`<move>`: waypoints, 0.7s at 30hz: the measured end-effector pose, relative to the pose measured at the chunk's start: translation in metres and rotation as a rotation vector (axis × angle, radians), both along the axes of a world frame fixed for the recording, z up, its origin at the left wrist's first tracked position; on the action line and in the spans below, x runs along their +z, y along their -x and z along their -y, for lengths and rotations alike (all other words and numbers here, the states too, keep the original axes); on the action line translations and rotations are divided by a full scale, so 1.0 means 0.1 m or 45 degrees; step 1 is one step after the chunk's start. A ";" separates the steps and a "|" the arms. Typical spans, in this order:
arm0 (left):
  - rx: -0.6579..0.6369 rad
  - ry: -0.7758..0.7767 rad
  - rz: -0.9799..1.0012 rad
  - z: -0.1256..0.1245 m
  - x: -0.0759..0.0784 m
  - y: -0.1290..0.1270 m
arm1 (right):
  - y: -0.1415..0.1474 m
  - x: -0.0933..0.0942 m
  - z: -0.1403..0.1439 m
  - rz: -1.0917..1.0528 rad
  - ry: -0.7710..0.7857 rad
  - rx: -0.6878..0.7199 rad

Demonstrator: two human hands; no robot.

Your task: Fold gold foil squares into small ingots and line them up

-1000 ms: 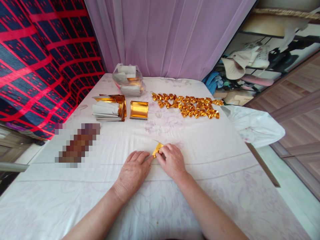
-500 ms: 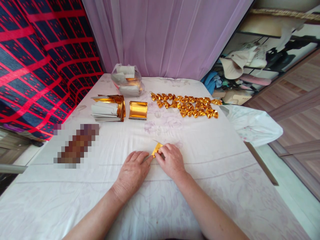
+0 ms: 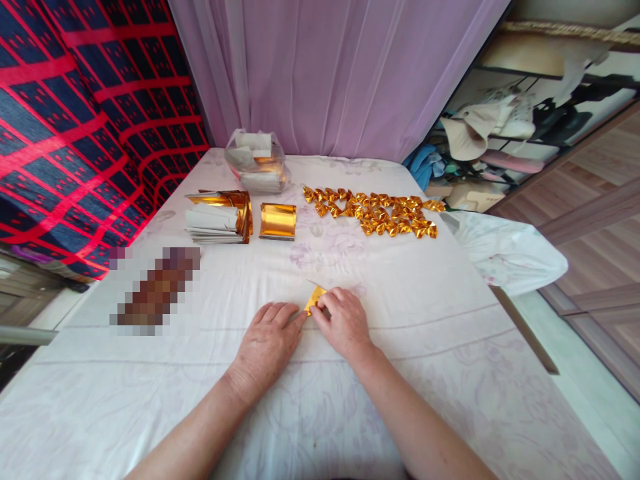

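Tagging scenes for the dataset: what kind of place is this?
Probably a room in a home, used for handwork. A table under a white floral cloth, a lilac curtain behind it and cluttered shelves suggest it. Both hands press a gold foil piece.

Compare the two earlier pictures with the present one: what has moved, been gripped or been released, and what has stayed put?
Nothing visibly changed. Both hands, left hand and right hand, still press the small gold paper on the white cloth. The folded gold pieces and gold sheet stacks lie as before.
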State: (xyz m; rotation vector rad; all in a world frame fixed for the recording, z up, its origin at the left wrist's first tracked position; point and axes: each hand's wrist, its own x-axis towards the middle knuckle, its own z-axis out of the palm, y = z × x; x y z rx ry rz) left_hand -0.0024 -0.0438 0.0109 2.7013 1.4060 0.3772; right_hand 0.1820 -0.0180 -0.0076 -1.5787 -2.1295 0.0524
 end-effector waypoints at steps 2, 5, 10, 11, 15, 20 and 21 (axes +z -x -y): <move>-0.002 -0.003 -0.008 0.00 0.01 0.00 | 0.00 0.00 0.00 0.000 -0.003 0.001; 0.001 -0.004 -0.023 0.00 0.01 -0.01 | 0.00 0.00 0.00 -0.005 -0.005 0.001; 0.010 0.005 -0.034 0.00 0.02 -0.02 | 0.00 0.01 0.00 0.005 0.009 0.000; 0.011 0.005 -0.033 0.00 0.01 -0.02 | 0.00 0.01 0.00 0.007 0.013 0.000; 0.005 -0.002 -0.025 0.00 0.01 -0.01 | 0.00 0.00 0.00 0.007 0.007 -0.004; 0.002 -0.011 0.001 0.00 -0.01 0.00 | 0.00 -0.01 0.00 0.004 -0.008 -0.003; 0.003 -0.010 0.002 0.00 -0.01 0.00 | 0.00 0.00 0.00 0.005 -0.004 -0.005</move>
